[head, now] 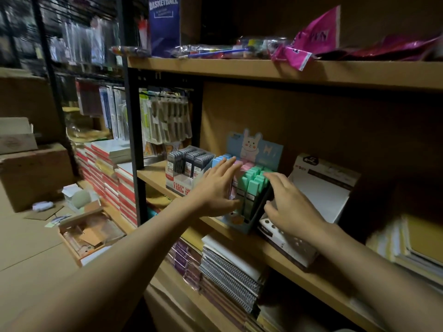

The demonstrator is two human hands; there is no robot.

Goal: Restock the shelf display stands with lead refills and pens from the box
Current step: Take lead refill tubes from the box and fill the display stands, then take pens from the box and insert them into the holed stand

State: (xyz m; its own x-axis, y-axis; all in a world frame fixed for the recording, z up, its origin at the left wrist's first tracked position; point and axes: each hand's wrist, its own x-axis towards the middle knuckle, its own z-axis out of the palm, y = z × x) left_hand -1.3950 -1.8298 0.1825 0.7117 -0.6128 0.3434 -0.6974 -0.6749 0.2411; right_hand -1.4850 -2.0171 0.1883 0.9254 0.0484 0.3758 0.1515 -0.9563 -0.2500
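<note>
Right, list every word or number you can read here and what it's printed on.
"BASKETBALL": blue package, top shelf.
"100": white lead refill stand, front panel; its other print is too small.
"PEN": probably, on the pink packet, blurred.
Bunny stand and white display box: lettering unreadable.

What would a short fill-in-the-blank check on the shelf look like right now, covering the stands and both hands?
1. The rabbit-card display stand holds blue, pink and ____ lead refill cases.
2. The left hand lies against the stand's ____ side.
3. The grey lead refill stand sits to the ____ of the rabbit-card stand.
4. The white pen stand, beside the right hand, holds ____ pens.

Missing words: green; left; left; no
</note>
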